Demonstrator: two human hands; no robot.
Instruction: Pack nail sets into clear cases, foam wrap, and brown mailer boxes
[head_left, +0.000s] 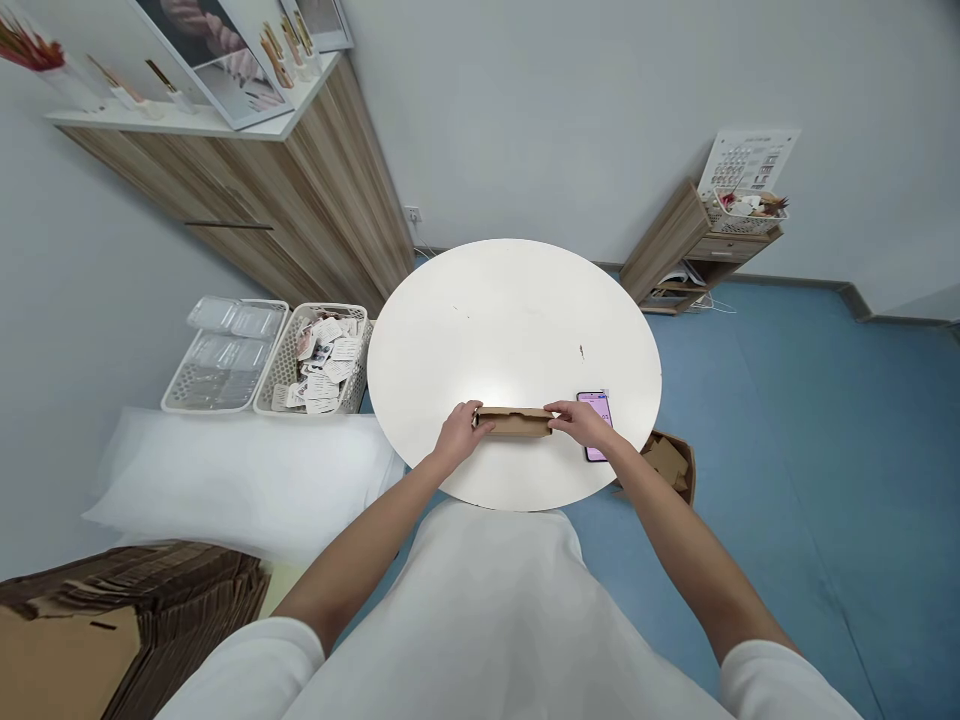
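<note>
A small flat brown cardboard box (516, 422) lies on the round white table (510, 320) near its front edge. My left hand (459, 432) is closed on the box's left end. At the right end my right hand (581, 422) grips it with fingers curled over the top. A phone (598, 418) with a lit pink screen lies on the table just right of my right hand, partly hidden by it.
Two white baskets (225, 355) stand left of the table, one (324, 362) full of paper tags. Stacked flat cardboard (112, 620) lies at the lower left. A brown box (671, 465) sits on the blue floor under the table's right edge. Wooden cabinets stand against the walls.
</note>
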